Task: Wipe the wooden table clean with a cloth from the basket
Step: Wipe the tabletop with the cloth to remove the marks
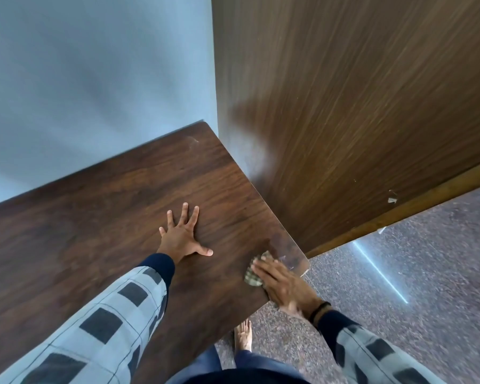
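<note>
The dark wooden table point(100, 217) fills the left and centre of the head view, its right corner near the lower middle. My left hand point(182, 235) lies flat on the tabletop with fingers spread, holding nothing. My right hand point(281, 284) presses down on a small checked greenish cloth point(253, 275) at the table's near right corner. Most of the cloth is hidden under that hand, which looks blurred. The basket is not in view.
A pale blue wall point(94, 79) runs behind the table. A brown wooden door or panel point(358, 106) stands right of the table. Speckled grey floor point(413, 273) lies below it, with my bare foot point(244, 335) beside the table edge.
</note>
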`<control>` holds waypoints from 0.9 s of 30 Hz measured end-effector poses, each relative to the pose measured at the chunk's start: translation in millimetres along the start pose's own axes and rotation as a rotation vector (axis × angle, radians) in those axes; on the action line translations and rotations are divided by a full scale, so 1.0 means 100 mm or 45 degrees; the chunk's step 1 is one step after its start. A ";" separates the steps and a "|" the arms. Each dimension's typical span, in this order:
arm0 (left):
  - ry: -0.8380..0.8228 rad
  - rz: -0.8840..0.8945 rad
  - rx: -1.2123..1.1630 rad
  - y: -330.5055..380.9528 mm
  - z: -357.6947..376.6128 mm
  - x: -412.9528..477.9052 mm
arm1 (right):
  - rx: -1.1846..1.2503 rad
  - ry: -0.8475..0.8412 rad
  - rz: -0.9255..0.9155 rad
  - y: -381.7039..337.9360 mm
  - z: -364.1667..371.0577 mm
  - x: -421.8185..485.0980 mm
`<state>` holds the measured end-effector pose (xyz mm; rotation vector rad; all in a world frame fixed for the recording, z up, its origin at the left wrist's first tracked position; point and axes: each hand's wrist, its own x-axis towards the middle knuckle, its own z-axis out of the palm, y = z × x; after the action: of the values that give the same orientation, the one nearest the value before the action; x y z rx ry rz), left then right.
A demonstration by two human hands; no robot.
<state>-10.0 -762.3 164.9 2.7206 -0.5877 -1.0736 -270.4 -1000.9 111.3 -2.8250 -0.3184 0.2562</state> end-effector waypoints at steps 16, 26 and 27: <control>-0.042 -0.026 0.007 0.05 -0.01 0.03 | 0.005 0.101 0.431 0.32 -0.05 0.12; -0.041 0.002 -0.014 -0.01 -0.05 0.00 | -0.058 0.142 0.172 -0.28 0.27 -0.13; -0.040 -0.001 -0.016 -0.01 -0.06 0.00 | -0.094 0.095 0.059 -0.13 0.17 -0.14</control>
<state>-5.7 -761.1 168.5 2.6981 -0.5832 -1.1186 -289.9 -988.1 101.3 -2.9085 -0.2507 0.1513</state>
